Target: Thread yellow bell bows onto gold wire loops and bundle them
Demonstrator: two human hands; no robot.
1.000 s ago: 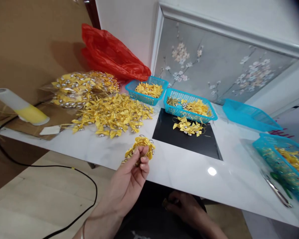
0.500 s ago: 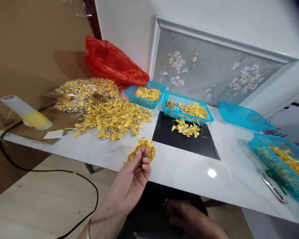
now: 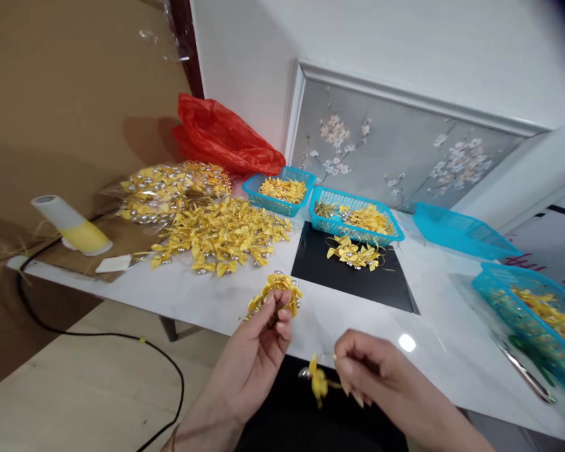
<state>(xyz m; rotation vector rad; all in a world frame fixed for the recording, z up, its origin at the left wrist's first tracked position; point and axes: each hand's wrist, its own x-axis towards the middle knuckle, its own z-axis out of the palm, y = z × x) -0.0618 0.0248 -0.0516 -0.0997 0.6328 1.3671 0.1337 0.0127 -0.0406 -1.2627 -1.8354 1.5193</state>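
Observation:
A bunch of yellow ribbon bows with silver bells (image 3: 282, 287) is gripped in the closed fingers of my left hand (image 3: 258, 351), over the table's front edge. My right hand (image 3: 376, 370) pinches the thin gold tie of a single yellow bow with a silver bell (image 3: 317, 380). That bow hangs to the left of my fingers, above my dark lap. A large heap of similar bows (image 3: 221, 235) lies on the table beyond my left hand. A smaller group of bows (image 3: 355, 253) rests on a black sheet (image 3: 348, 285).
Two blue baskets (image 3: 400, 233) with bows stand at the back, and another basket (image 3: 499, 285) is at the right beside a pair of metal-handled snips (image 3: 522, 364). A clear bag of bows (image 3: 155, 188), a red plastic bag (image 3: 226, 138) and a white-yellow cylinder (image 3: 73, 226) are at the left.
My right hand has risen from my lap, and a single bow with a bell now shows in its fingers. My left hand still holds its bunch.

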